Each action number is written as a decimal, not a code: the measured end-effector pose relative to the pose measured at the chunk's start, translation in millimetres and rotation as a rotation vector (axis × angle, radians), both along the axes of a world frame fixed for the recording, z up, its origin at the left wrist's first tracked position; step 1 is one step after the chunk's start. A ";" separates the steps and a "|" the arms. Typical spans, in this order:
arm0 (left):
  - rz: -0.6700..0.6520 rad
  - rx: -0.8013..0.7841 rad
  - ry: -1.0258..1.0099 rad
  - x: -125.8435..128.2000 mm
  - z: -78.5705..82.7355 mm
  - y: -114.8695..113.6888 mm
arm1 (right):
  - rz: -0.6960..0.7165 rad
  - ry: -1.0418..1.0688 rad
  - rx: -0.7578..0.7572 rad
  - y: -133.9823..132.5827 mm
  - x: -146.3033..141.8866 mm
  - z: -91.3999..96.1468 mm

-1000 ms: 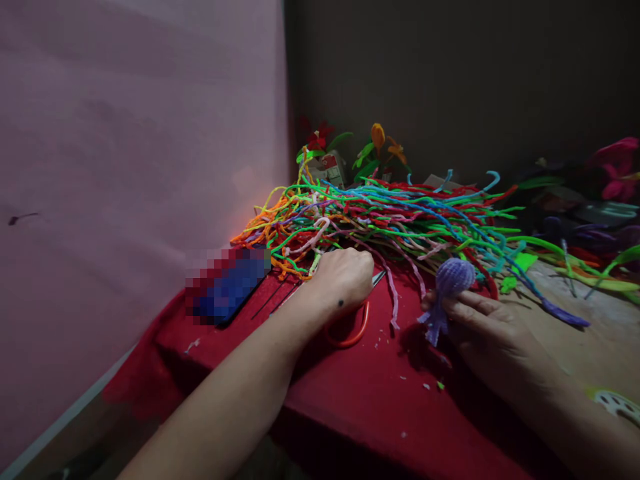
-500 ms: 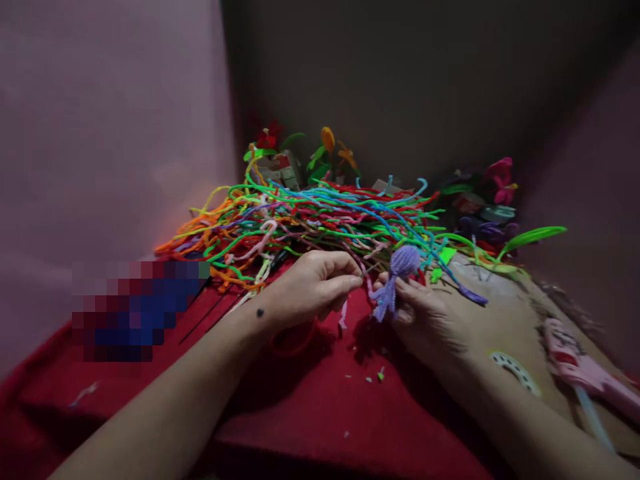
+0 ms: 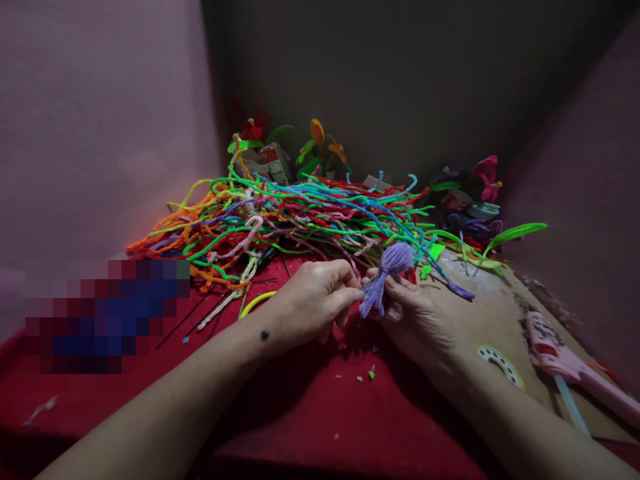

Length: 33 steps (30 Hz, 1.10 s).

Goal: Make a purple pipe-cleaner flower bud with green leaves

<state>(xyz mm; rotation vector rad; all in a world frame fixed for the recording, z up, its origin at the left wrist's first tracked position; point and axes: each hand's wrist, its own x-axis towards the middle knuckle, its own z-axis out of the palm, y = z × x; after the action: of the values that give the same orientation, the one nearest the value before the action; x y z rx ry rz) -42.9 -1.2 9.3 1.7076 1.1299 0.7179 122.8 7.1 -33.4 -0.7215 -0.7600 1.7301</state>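
A purple pipe-cleaner flower (image 3: 397,259), with a rounded head, a narrow neck and flared loose ends, is gripped at its neck by the thumb and fingers of my right hand (image 3: 417,307). The head tilts up to the right. My left hand (image 3: 320,300) is closed in a pinch, its fingertips at the flower's flared ends; what exactly lies between them is partly hidden. Just behind both hands spreads a big heap of coloured pipe cleaners (image 3: 320,207), in green, blue, red, orange and other colours.
A pink glue gun (image 3: 563,353) lies on a brown board (image 3: 465,327) at right, near a white curved piece with holes (image 3: 500,365). Finished flowers (image 3: 487,179) stand behind the heap. Dark thin rods (image 3: 183,323) and small scraps (image 3: 371,375) lie on the red cloth (image 3: 280,427).
My left fingertips have come closer to the flower, from a thin strand beside it to its flared ends. The view has shifted slightly, uncovering a yellow ring behind my left wrist.
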 end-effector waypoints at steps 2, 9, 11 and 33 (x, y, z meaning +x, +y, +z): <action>0.004 0.005 -0.003 1.4 -0.4 -0.6 | -0.010 0.003 -0.010 0.2 0.0 -0.9; -0.013 0.018 0.004 3.2 2.2 -4.1 | -0.026 -0.050 0.028 1.8 0.9 -4.1; -0.010 0.085 0.054 2.5 3.5 -3.7 | -0.036 -0.075 0.033 1.6 1.1 -4.6; 0.026 0.624 0.489 3.2 -13.3 -8.4 | -0.035 0.009 0.091 3.0 -2.3 -6.3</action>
<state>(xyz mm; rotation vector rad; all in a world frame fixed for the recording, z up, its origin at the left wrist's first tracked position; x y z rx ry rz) -39.7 -9.6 -4.0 2.4974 1.3433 0.7360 120.5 10.1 -39.8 -0.6605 -0.8098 1.6559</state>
